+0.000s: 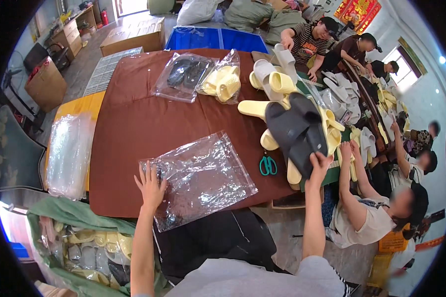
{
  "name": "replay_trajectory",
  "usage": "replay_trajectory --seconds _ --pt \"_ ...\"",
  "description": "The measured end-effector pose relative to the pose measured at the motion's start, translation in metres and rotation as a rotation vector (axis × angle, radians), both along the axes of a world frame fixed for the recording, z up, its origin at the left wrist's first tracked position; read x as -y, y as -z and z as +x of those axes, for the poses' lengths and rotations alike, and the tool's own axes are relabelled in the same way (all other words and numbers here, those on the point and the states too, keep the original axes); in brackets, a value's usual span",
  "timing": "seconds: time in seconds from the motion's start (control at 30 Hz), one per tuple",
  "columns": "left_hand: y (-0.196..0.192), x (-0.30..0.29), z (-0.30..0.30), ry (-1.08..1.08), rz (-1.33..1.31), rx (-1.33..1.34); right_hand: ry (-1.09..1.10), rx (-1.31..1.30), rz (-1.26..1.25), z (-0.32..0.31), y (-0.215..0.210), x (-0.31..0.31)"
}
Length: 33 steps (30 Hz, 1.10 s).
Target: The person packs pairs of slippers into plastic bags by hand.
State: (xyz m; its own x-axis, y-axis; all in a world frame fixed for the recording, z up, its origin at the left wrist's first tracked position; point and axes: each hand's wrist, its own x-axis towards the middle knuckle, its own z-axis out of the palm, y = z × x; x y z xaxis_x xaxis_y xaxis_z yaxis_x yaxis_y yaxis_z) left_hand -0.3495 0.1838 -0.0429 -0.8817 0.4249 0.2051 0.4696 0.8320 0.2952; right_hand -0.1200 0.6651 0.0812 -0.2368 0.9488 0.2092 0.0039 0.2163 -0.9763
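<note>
My left hand [151, 188], fingers spread, rests on the left edge of a flat clear plastic bag [208, 175] at the front of the brown-covered table [119, 148]. To the right, my right hand [319, 166] is closed on the near end of black slippers [293, 126], which lie over a heap of pale yellow slippers [333, 126]. Teal-handled scissors [268, 165] lie between the bag and this heap. Farther back are two filled clear bags, one with black slippers [181, 72] and one with yellow slippers [222, 83].
A stack of clear bags [70, 153] lies on a yellow surface at the left. Below it, a green sack [59, 210] holds bagged slippers. Blue bins [193, 39] stand behind the table. Several people work along the right, one close by in a white shirt [352, 225].
</note>
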Motion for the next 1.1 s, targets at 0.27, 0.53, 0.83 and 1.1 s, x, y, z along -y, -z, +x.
replay_trajectory --seconds 0.27,0.53,0.83,1.1 --pt "-0.005 0.014 0.087 0.057 0.097 0.117 0.237 -0.117 0.161 -0.109 -0.015 -0.187" --pt "0.002 0.018 0.094 0.008 0.049 0.071 -0.357 0.354 0.679 -0.126 0.044 -0.011" --pt "0.022 0.020 0.074 -0.030 0.012 -0.004 -1.137 0.684 0.912 -0.094 0.117 0.257" --pt "0.004 0.025 0.005 -0.088 -0.072 -0.068 -1.023 0.672 1.081 -0.168 0.106 0.276"
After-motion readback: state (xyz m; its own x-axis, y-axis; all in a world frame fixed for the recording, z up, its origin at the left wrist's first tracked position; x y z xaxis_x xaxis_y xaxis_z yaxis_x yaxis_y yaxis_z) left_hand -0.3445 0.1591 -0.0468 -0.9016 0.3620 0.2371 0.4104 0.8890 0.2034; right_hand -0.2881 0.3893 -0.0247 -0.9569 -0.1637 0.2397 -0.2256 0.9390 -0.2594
